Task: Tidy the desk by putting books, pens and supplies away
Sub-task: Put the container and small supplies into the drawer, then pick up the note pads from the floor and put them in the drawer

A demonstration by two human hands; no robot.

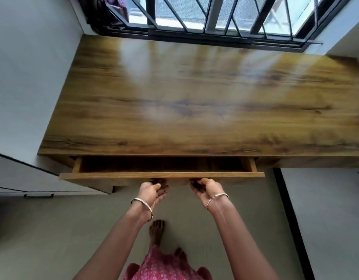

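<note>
A wooden desk (194, 98) stands under a window, and I see no books, pens or supplies on its top. Its wide drawer (162, 175) is pulled out a short way, and the strip of its inside that shows is dark with nothing visible in it. My left hand (152, 191) and my right hand (207, 189) are palm-up below the drawer front, close together near its middle. The fingers of both hands curl up under the front's lower edge, and their tips are hidden behind it.
A window with a black grille (194, 21) runs along the desk's far edge. A white wall is on the left, with a white cabinet with a dark handle (39, 196) at lower left. A white unit (326, 219) stands to the right. My bare feet are on the grey floor.
</note>
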